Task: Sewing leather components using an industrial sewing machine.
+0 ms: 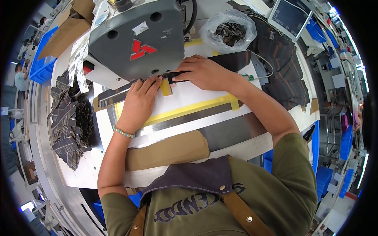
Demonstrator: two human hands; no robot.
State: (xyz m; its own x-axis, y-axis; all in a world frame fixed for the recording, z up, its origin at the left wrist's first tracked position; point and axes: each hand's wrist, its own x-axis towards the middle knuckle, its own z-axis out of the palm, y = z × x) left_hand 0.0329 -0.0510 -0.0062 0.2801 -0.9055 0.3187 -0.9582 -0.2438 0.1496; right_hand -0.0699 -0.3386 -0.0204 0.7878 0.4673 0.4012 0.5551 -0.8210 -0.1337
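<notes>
My left hand (141, 98) lies with its fingers stretched forward, the tips on a dark strip under the front of a grey sewing machine head (138, 39). My right hand (206, 72) bends its fingers and thumb round the black fabric strip (171, 75) just right of the left fingertips. Leftward, a dark strip with pale lines (114, 96) reaches out past my left hand. Beyond my right wrist lies a broader black piece (232, 61). The machine head hides what is beneath it. Yellow tape (166, 87) marks the white work surface below my fingers.
Dark striped fabric pieces are heaped (71, 122) at the left. A clear plastic bag (228, 31) of small dark pieces stands at the back, near a control screen (291, 17). Dark fabric sheets (281, 67) lie right. Brown cardboard (169, 150) rests along the near edge.
</notes>
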